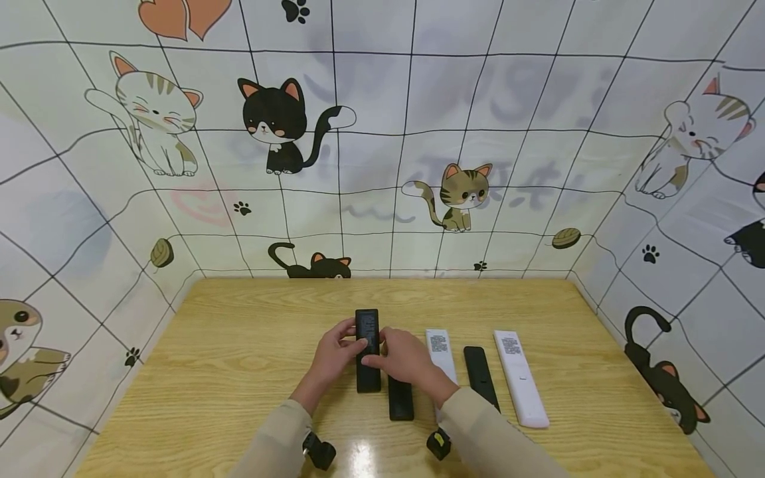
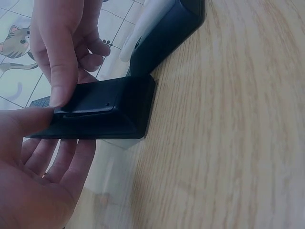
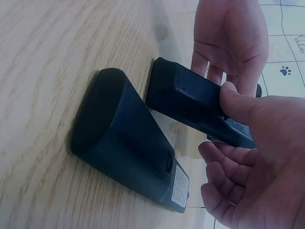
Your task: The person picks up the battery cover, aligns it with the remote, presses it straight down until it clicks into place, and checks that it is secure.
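Note:
A black remote control (image 1: 368, 384) is tilted back-side up, its lower end at the tabletop; the battery cover (image 2: 90, 98) faces up in the left wrist view. My left hand (image 1: 335, 355) holds it from the left, thumb on the back and fingers at the side and beneath. From the right, my right hand (image 1: 409, 358) grips it, thumb (image 3: 233, 101) on the battery cover and fingers curled by the near edge. A second black remote (image 1: 401, 403) lies just right of it, partly under my right hand; its label (image 3: 180, 187) shows in the right wrist view.
To the right lie a white remote (image 1: 441, 352), partly hidden by my right arm, a slimmer black remote (image 1: 480, 372) and another white remote (image 1: 521, 378). All are on a wooden table (image 1: 239, 318). A cat-patterned wall covering (image 1: 376, 159) encloses its back and sides.

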